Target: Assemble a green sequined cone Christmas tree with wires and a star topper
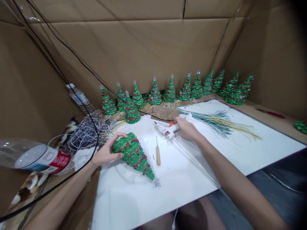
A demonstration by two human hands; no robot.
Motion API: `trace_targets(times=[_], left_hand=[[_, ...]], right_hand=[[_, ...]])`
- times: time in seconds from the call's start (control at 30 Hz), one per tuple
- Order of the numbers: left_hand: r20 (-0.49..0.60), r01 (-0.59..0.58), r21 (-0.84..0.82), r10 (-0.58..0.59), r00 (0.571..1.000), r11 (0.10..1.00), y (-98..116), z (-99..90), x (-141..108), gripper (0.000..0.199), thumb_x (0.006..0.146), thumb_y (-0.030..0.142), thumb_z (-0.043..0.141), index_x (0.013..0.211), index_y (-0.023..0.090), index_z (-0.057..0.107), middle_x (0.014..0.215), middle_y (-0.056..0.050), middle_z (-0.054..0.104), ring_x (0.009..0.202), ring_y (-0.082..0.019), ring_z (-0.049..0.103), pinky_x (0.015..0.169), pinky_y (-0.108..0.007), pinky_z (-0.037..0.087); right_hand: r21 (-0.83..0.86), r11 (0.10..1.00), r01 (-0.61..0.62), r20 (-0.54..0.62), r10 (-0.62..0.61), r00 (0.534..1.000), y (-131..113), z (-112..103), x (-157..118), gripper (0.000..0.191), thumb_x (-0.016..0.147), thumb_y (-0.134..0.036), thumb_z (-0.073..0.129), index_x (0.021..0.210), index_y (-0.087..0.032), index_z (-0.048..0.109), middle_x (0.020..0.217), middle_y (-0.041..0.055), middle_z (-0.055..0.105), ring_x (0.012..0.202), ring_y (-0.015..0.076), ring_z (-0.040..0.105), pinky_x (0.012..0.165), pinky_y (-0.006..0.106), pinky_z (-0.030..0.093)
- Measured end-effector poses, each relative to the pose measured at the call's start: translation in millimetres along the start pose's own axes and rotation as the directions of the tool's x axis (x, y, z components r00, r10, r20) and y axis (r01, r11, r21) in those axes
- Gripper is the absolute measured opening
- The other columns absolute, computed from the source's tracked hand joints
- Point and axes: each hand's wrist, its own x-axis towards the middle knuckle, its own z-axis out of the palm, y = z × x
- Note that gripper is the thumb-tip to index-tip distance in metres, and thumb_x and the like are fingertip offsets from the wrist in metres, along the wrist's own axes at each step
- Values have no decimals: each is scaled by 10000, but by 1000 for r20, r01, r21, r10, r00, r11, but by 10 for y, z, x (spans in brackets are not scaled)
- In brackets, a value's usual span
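Note:
My left hand (109, 150) is closed round the base of a small green Christmas tree (136, 156) with red garland. The tree is tilted, its clear star tip (156, 182) pointing down and to the right over the white board. In my right hand (185, 127) is a white glue gun (169, 130), its nozzle pointing left; a clear glue stick (192, 156) trails from its back toward me. Between the two hands lies an awl (157, 153) with a wooden handle. Just beyond the glue gun is a piece of brown corrugated cardboard (163, 112).
Several finished-looking trees (170, 91) stand along the back. A tangle of wires (86, 134) and two plastic bottles (45, 159) are at left, under a hanging black cable (97, 137). Green and yellow wires (216, 123) lie at right on the white board (124, 204), beyond them red-handled pliers (271, 113).

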Motion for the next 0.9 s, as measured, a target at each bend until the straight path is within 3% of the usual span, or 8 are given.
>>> trace_targets(times=[0.27, 0.6, 0.77, 0.9], left_hand=[[61, 18, -98, -12, 998, 995, -35, -28, -8, 571, 731, 432, 716, 1149, 252, 370, 987, -33, 484, 851, -206, 516, 740, -293, 449], [52, 20, -138, -12, 999, 990, -31, -37, -10, 545, 714, 377, 737, 1130, 249, 409, 1051, -30, 457, 874, -196, 513, 763, -276, 435], [34, 3, -123, 1, 999, 992, -61, -40, -2, 544, 706, 364, 735, 1132, 229, 424, 1053, -37, 470, 890, -206, 509, 769, -267, 417], [49, -18, -125, 24, 998, 992, -81, -48, 2, 511, 740, 318, 718, 1152, 242, 424, 1050, -27, 482, 886, -198, 516, 780, -265, 416]], right_hand=[[5, 1000, 24, 51, -25, 998, 81, 9, 25, 316, 922, -355, 579, 1162, -149, 575, 1133, 77, 604, 981, 197, 607, 827, 397, 529], [47, 998, 49, 78, -52, 996, 218, 16, 91, 294, 920, -341, 586, 1137, -144, 592, 1131, 75, 613, 986, 196, 612, 838, 400, 529], [15, 993, -116, -3, 116, 993, 383, -11, 166, 302, 927, -343, 576, 1164, -155, 588, 1179, 83, 602, 1025, 204, 605, 872, 419, 520], [-31, 939, -343, -107, 338, 935, 592, -24, 171, 312, 930, -346, 570, 1180, -160, 584, 1205, 88, 593, 1051, 212, 597, 893, 433, 511]])
